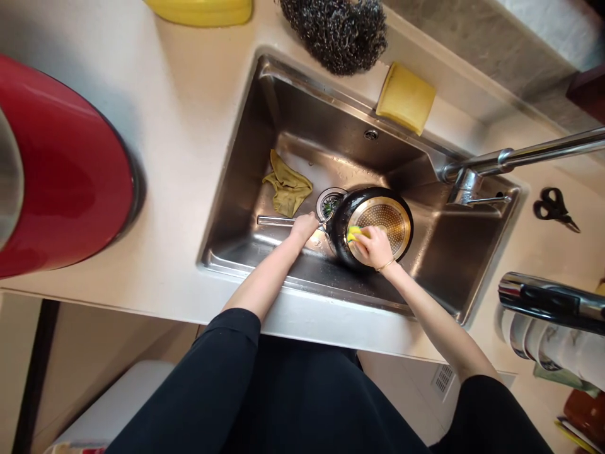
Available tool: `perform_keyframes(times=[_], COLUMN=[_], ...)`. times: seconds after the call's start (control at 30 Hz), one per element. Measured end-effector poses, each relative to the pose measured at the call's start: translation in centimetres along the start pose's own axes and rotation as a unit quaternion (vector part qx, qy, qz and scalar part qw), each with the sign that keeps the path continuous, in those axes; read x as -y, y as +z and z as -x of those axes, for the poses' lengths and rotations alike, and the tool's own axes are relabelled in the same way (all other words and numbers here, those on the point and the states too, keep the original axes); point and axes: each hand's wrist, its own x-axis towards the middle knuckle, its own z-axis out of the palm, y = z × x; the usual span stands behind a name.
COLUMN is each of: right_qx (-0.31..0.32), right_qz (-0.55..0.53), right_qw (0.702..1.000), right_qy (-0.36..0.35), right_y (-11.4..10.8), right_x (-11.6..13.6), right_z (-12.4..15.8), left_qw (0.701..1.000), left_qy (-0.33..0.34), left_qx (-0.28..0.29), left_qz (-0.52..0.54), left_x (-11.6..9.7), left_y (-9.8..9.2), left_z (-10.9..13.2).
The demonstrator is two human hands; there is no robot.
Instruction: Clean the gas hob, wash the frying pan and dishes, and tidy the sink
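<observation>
A black frying pan point(371, 226) with a gold-coloured inside stands tilted in the steel sink point(283, 120), next to the drain. My left hand point(305, 227) is closed round the pan's metal handle point(274, 220), which points left. My right hand point(375, 246) presses a yellow sponge point(355, 232) against the pan's inner surface, fingers curled over it. A thin bracelet sits on my right wrist.
A crumpled yellow-green cloth point(287, 188) lies on the sink floor. On the counter: a steel-wool scourer point(338, 28), a yellow sponge pad point(406, 98), a red pot point(66, 170), black scissors point(555, 208). The tap point(515, 157) reaches in from the right. Stacked dishes point(543, 340) stand at right.
</observation>
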Motion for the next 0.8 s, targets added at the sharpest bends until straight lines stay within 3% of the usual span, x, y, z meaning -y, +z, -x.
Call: perform_keyframes(times=[0.17, 0.4, 0.8], right_qx=[-0.063, -0.037, -0.079], right_qz=[-0.009, 0.01, 0.011], right_qw=[0.99, 0.993, 0.99], right_qy=[0.124, 0.109, 0.117], right_y=[-0.3, -0.3, 0.9], right_x=[-0.8, -0.8, -0.5], right_z=[-4.4, -4.1, -3.5], left_qw=[1.0, 1.0, 0.999], left_qy=[-0.005, 0.002, 0.047], left_qx=[0.005, -0.002, -0.015], left_qz=[0.001, 0.001, -0.012], left_x=[0.1, 0.1, 1.0], left_y=[0.0, -0.8, -0.6], left_z=[-0.1, 0.0, -0.4])
